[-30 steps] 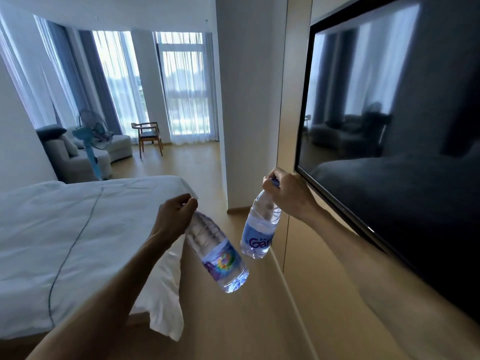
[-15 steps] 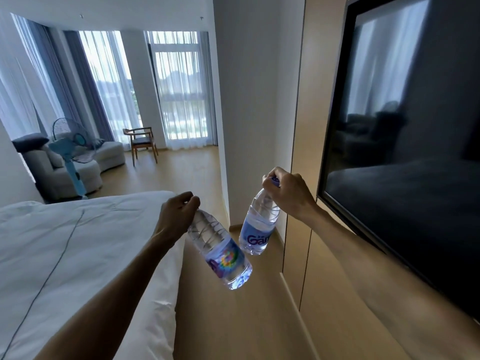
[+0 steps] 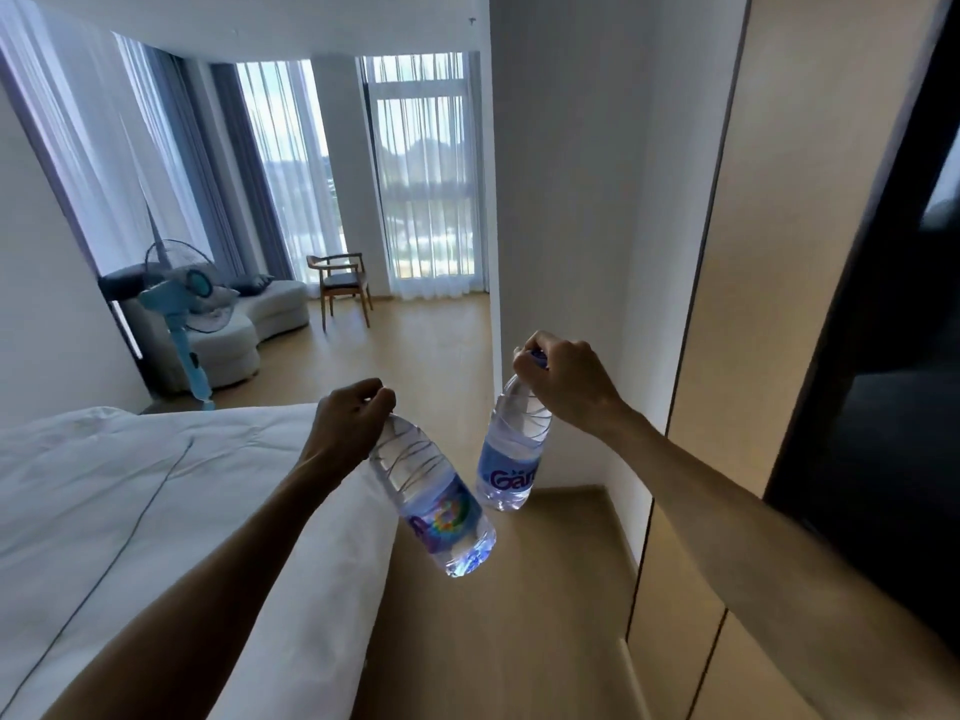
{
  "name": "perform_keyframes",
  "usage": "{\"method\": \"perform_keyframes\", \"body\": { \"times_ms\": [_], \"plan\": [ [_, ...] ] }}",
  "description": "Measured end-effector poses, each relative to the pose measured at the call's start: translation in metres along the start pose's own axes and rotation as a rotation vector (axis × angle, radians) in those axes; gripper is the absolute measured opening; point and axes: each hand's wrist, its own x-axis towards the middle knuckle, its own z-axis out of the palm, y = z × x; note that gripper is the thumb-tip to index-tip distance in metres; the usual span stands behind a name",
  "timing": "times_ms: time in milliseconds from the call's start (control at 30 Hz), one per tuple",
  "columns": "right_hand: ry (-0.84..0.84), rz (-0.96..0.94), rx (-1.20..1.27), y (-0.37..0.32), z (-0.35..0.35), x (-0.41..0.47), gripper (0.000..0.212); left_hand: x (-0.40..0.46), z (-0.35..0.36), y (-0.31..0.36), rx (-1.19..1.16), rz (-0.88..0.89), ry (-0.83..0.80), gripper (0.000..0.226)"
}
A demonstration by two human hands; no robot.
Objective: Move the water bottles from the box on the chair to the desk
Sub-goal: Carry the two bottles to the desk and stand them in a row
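1. Grip state: your left hand (image 3: pixel 349 419) is clenched round the neck of the left bottle (image 3: pixel 434 504), which hangs tilted at centre frame with its base swung toward the lower right. Your right hand (image 3: pixel 563 384) is curled over the cap end of the right bottle (image 3: pixel 511 452), which hangs close to upright just right of centre.

2. Location of the load: both bottles are carried in the air over the wooden floor (image 3: pixel 441 350), between the bed (image 3: pixel 130 501) at lower left and the panelled wall (image 3: pixel 727 304) at right. They hang near each other; contact between them cannot be confirmed.

3. Step in hand: judged from this view, you are in transit. The bottles are out of the box; neither the box nor the desk is in frame. A wooden chair (image 3: pixel 340 283) stands by the window at upper centre; whether it is the task's chair cannot be told.

4. Next move: locate the desk, bring it into view, then lower each bottle base first onto its top and release only once it stands steady. The tilted left bottle needs righting before set-down.

5. Markings: the right bottle's blue label reads "Gar", with the rest turned away. The left bottle's label shows a multicoloured emblem; no lettering is legible there.

6. Hazard: a neck hold lets the bottles swing, so keep them apart from the black screen (image 3: pixel 893 407) at the right edge.
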Motion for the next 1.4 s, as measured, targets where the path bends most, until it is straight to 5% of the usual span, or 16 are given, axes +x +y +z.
{"method": "perform_keyframes", "body": {
  "times_ms": [367,1400],
  "plan": [
    [0.003,-0.049,0.023,0.079,0.097,0.176,0.03,0.178,0.041,-0.069,0.015,-0.068,0.101,0.032],
    [0.023,-0.069,0.013,0.28,0.393,0.747,0.027,0.798,0.124,-0.314,0.021,0.031,0.04,0.032]
  ]
}}
